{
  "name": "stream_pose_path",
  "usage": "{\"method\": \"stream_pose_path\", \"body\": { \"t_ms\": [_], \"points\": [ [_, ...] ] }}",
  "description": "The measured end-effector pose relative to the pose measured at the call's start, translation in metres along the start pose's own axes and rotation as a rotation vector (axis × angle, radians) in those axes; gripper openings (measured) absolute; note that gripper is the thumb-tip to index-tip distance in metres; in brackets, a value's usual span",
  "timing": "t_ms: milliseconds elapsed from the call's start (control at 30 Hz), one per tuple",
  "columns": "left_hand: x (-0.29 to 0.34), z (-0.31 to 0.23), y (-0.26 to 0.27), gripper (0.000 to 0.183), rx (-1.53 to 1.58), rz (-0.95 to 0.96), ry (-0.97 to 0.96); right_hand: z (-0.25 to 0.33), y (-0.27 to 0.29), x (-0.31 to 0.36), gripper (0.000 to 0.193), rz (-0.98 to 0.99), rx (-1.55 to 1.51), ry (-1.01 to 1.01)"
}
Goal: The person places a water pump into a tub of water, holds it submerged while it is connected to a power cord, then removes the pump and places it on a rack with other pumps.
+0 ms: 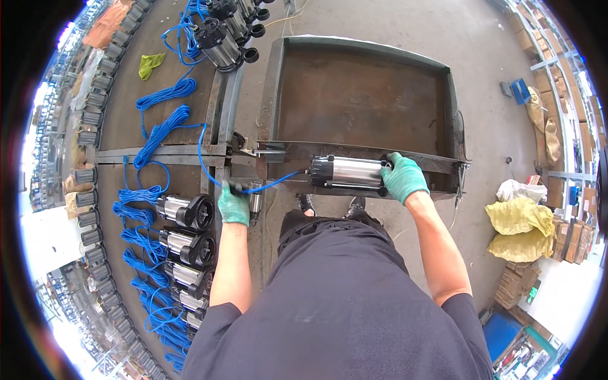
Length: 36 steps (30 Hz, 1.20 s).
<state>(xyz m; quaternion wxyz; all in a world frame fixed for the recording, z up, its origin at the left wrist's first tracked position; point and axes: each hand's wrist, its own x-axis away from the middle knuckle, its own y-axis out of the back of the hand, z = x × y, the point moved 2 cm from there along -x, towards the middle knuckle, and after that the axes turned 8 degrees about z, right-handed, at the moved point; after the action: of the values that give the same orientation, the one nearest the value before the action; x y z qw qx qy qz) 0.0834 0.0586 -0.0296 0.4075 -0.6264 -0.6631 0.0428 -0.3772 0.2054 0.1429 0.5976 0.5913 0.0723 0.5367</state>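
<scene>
A silver cylindrical pump motor (348, 172) with black ends lies sideways on the near ledge of a metal frame in front of me. My right hand (405, 178), in a green glove, grips its right end. From the motor's left end a blue cable (278, 182) runs left to my left hand (234, 204), also gloved in green. The left fingers are curled round this cable, which then loops up to a coil (161, 136) on the left bench. Just right of the left hand is a small silver cylinder with a dark tip (255, 206); whether they touch I cannot tell.
Beyond the motor is a brown metal tray (361, 95) with raised edges. Several similar motors (183, 211) with coiled blue cables line the left bench; more motors (218, 44) stand farther back. Yellow sacks (519, 218) and shelves of cartons (557, 82) are at the right.
</scene>
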Motion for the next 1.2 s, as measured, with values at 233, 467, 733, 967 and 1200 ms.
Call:
{"method": "stream_pose_path", "body": {
  "t_ms": [233,467,733,967,1200],
  "points": [
    [0.029,0.036,0.013,0.056,-0.545,-0.269,0.414,-0.029,-0.013,0.013,0.052,-0.186,-0.202,0.096],
    [0.047,0.054,-0.075,0.024,-1.098,0.388,0.040,-0.193,-0.076,0.024,0.045,-0.586,-0.371,-0.050],
    [0.072,0.088,-0.193,0.061,-1.465,0.476,-0.092,-0.348,-0.084,0.028,0.062,-0.542,-0.725,-0.634],
    [0.065,0.104,-0.185,0.073,-1.496,0.372,-0.174,-0.356,-0.069,0.013,0.044,-0.428,-0.432,-0.556],
    [0.060,0.103,-0.193,0.072,-1.526,0.374,-0.100,-0.360,-0.035,0.016,0.037,-0.270,-0.043,-0.362]
  ]
}}
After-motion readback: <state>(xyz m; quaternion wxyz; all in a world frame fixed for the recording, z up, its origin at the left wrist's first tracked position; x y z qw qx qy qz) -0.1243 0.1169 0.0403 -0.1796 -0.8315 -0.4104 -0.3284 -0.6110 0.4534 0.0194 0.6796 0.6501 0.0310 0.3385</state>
